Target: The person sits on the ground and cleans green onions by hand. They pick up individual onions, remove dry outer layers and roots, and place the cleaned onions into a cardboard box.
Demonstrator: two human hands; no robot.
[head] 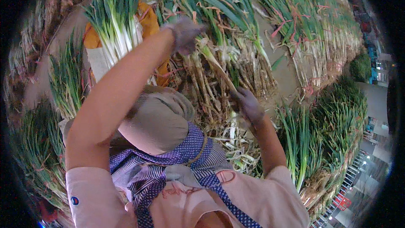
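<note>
My right hand (pixel 248 106), in a dark glove, is closed around the lower end of a long green onion stalk (pixel 218 65). The stalk slants up and left, pale green at its upper part and brownish lower down. Near its upper end is my left hand (pixel 186 34), also gloved and blurred by motion; whether its fingers grip a leaf is unclear. Beneath both hands lies a pile of untrimmed green onions (pixel 202 82) with brown outer skins and soil. Left of the pile, a bunch of clean green onions (pixel 118 34) with white stems rests on orange and pale material (pixel 150 22), partly behind my left forearm.
Stripped skins (pixel 239 142) lie on the ground by my right forearm. Tied green onion bundles (pixel 311 38) stand at the upper right, with pink ties. More bundles (pixel 335 126) line the right side, and others (pixel 34 139) the left. My bent knee (pixel 158 117) is below the pile.
</note>
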